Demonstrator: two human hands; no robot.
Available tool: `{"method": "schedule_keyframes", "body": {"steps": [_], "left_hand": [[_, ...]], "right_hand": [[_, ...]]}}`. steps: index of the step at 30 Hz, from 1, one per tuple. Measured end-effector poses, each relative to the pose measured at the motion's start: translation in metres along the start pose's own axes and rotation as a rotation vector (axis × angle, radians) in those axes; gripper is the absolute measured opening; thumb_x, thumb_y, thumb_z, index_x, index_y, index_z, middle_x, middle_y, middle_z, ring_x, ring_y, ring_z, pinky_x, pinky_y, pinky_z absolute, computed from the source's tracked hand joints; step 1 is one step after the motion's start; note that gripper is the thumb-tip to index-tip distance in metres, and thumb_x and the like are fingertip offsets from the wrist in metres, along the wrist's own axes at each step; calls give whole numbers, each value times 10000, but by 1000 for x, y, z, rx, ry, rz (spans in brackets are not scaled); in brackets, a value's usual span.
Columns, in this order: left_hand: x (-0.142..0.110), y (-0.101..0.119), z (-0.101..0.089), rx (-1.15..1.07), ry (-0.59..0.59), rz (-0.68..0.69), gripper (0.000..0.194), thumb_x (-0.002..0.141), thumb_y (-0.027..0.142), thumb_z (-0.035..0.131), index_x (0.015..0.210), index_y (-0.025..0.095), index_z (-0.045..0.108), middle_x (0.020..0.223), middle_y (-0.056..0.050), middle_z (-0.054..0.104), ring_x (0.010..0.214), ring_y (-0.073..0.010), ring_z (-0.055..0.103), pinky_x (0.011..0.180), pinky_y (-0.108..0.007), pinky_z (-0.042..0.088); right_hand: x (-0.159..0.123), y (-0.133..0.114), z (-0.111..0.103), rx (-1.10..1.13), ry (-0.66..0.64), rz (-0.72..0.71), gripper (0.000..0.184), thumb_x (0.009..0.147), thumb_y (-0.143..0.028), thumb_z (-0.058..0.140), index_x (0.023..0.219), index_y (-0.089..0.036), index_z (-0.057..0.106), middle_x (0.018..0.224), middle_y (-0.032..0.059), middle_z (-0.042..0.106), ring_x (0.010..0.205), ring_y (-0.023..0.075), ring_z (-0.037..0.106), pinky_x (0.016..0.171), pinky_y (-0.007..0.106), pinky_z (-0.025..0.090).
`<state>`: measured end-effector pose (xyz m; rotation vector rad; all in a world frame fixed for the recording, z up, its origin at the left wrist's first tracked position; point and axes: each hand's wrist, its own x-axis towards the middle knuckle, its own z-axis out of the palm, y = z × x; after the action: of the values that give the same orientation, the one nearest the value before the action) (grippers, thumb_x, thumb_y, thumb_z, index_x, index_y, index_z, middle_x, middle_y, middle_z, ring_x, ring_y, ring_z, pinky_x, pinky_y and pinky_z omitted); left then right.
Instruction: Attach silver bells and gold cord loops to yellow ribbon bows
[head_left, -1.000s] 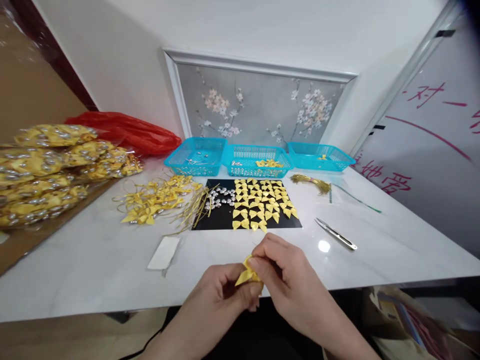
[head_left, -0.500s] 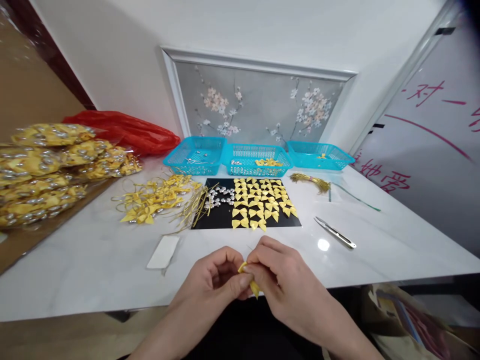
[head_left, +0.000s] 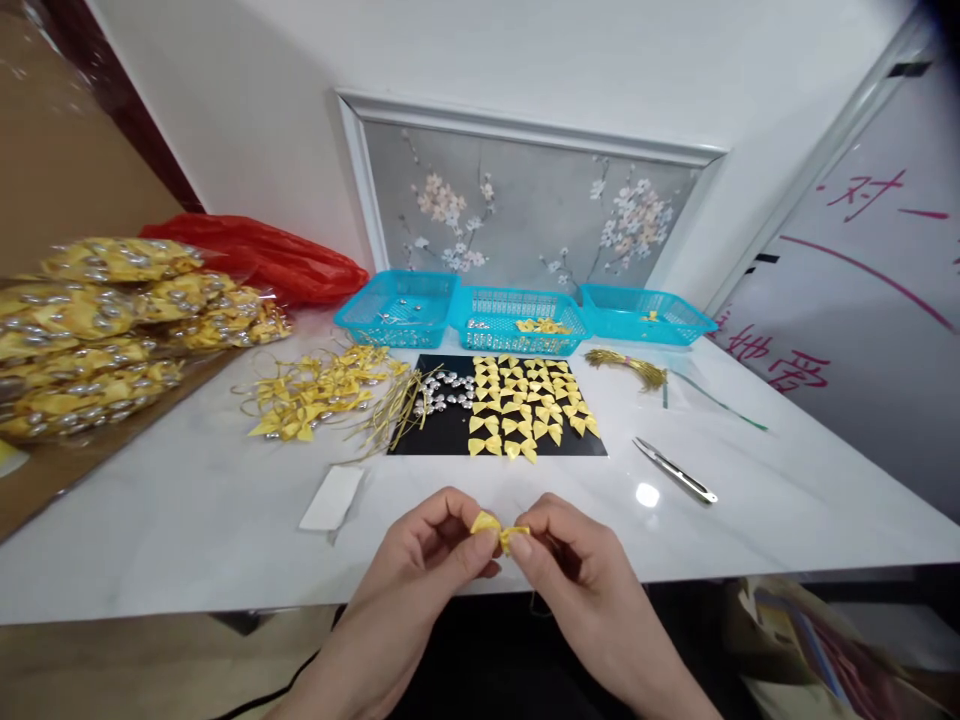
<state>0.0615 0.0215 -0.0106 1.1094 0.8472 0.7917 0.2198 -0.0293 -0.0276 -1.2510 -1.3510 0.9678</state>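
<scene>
Evidently light, soft and easily creased, the yellow bow [head_left: 487, 523] sits above the near edge of the surface [head_left: 247, 560], pinched between fingers and thumbs of both hands, left [head_left: 431, 555] and right [head_left: 574, 555], nearly closed; best gripped by its middle knot.

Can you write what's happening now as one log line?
left hand: pinching yellow bow | right hand: pinching same bow | black mat: other bows, silver beads | metal tool: on table, untouched

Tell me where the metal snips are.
In the head view, the metal snips lie on the tabletop at the right, near the black mat's right corner.
</scene>
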Motion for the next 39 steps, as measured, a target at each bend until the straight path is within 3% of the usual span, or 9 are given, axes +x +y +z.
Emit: {"method": "schedule_keyframes", "body": {"steps": [5,8,15,25,31,35,39], "left_hand": [[0,1,-6,179,11,89,199,774,344,767,939,245,715,785,18,656,778,-165,561,740,-261,451],[0,2,-7,254,31,90,154,761,348,772,846,220,758,751,4,665,750,-165,548,710,-254,433],[0,0,0,-33,108,30,143,729,325,801,731,207,720,718,21,645,745,-150,532,737,-253,417],[-1,-9,7,-257,207,25,168,648,287,870,693,201,734,753,18,683,765,-139,561,748,-235,434],[-3,-7,5,-190,136,40,154,715,265,821,681,188,691,763,7,663,759,-154,568,738,-255,444],[-3,-7,3,-129,190,63,140,751,263,800,714,190,687,760,18,647,750,-140,552,731,-238,438],[-2,-10,2,-81,170,96,128,776,248,778,715,199,677,714,30,634,720,-132,539,702,-223,440]], "right_hand": [[3,-1,-1,-66,-1,-31,274,948,-348,548,736,-182,600,709,-25,486,620,107,431,554,223,337],[2,1,1,-30,48,2,264,921,-365,587,732,-183,615,688,-30,481,603,106,425,541,221,333],[-2,3,13,36,132,-4,218,900,-347,607,761,-186,656,693,-30,471,589,104,406,534,224,323],[-1,6,32,242,101,122,313,882,-402,593,686,-194,464,649,-53,366,598,107,320,541,235,306],[-2,12,30,-127,177,-128,306,880,-236,549,611,-198,410,644,-45,394,545,96,371,484,221,301],[-5,7,18,-165,124,-121,121,883,-243,593,778,-187,615,693,-27,474,548,99,427,491,218,338],[-4,1,11,-193,131,-158,208,952,-291,538,806,-185,641,704,-5,508,576,114,462,516,231,367]]}}
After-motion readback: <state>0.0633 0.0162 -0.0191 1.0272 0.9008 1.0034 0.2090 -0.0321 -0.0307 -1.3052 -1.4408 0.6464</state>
